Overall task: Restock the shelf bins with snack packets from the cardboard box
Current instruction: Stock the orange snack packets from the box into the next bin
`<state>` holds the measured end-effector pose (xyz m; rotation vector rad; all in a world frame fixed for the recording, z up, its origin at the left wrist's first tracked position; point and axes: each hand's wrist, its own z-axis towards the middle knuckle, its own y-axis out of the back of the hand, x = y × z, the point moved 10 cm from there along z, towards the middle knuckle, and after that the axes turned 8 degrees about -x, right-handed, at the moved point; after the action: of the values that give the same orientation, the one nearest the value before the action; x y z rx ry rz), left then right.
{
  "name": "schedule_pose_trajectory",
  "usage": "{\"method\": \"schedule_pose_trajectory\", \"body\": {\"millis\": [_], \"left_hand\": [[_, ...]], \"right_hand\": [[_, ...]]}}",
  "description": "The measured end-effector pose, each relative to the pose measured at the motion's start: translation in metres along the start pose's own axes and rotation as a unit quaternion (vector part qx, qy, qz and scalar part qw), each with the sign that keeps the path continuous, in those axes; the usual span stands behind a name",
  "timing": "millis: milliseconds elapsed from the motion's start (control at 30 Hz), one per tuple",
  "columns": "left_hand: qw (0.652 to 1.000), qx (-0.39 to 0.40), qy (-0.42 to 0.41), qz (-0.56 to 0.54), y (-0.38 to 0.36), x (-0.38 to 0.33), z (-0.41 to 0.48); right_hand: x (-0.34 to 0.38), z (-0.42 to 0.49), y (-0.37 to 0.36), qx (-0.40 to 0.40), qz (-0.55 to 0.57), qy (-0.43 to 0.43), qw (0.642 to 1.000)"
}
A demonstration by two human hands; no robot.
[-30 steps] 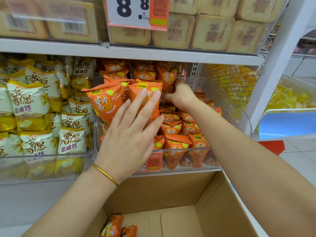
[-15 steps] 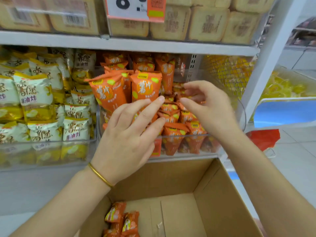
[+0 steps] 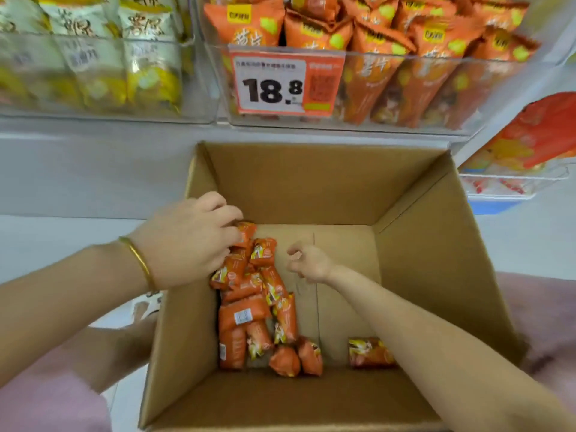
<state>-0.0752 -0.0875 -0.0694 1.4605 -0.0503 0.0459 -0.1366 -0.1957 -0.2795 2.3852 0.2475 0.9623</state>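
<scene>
Now off the bin (image 3: 436,59), inside the cardboard box (image 3: 311,182): left hand (image 3: 187,241), fingers (image 3: 229,215) around a snack packet (image 3: 248,231); right hand (image 3: 309,264) loose, empty.

On my feed, an orange-and-white price tag (image 3: 288,84) reading 18.8 sits near the top. Off to the right I see a red and orange bag (image 3: 539,132) just above a white wire basket (image 3: 514,179). The basket holds what might be red-and-white wrappers, too blurred to tell. Pale floor (image 3: 526,244) spreads below it, and pink fabric (image 3: 545,313) fills the lower right.
</scene>
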Motion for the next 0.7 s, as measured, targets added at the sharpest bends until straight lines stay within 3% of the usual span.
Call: {"method": "schedule_pose_trajectory", "body": {"millis": [133, 267, 433, 600, 700], "left_hand": [[1.0, -0.003, 0.016, -0.017, -0.009, 0.007, -0.004], [0.999, 0.002, 0.034, -0.03, -0.016, 0.016, -0.007], [0.999, 0.005, 0.031, -0.032, -0.023, 0.023, -0.009], [0.999, 0.004, 0.034, -0.036, -0.022, 0.027, -0.008], [0.999, 0.002, 0.031, -0.037, -0.02, 0.027, -0.007]], "right_hand": [[-0.033, 0.035, -0.04, -0.018, 0.119, -0.17, 0.978], [-0.032, 0.064, -0.079, 0.008, 0.211, -0.264, 0.941], [-0.031, 0.075, -0.096, 0.009, 0.226, -0.287, 0.931], [-0.038, 0.051, -0.108, 0.105, 0.308, -0.303, 0.896], [-0.041, 0.042, -0.11, 0.135, 0.308, -0.297, 0.893]]}}
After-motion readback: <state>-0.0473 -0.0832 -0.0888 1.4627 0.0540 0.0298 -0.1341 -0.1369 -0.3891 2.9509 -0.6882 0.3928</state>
